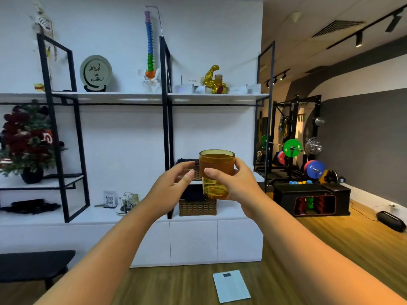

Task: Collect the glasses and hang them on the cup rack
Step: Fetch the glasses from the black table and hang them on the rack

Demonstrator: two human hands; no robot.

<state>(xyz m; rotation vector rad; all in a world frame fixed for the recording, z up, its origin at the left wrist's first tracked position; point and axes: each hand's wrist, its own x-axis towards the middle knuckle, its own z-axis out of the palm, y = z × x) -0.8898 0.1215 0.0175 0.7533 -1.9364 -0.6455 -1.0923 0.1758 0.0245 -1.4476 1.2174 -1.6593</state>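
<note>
An amber glass point(216, 172) with a brown sleeve round its middle is held upright in the air in front of me. My right hand point(236, 183) grips it from the right, thumb across the front. My left hand point(174, 186) hovers just left of the glass with relaxed fingers and holds nothing. Far off on the white counter stands a small wire cup rack point(127, 202) on a round base, with another glass point(135, 199) beside it.
A wicker basket point(197, 206) sits on the counter behind my hands. A QR-code stand point(109, 200) is left of the rack. Black shelf frames point(166, 128) rise from the counter. A bench point(35, 264) stands low left, gym weights point(312, 170) at right, a paper point(231, 286) on the floor.
</note>
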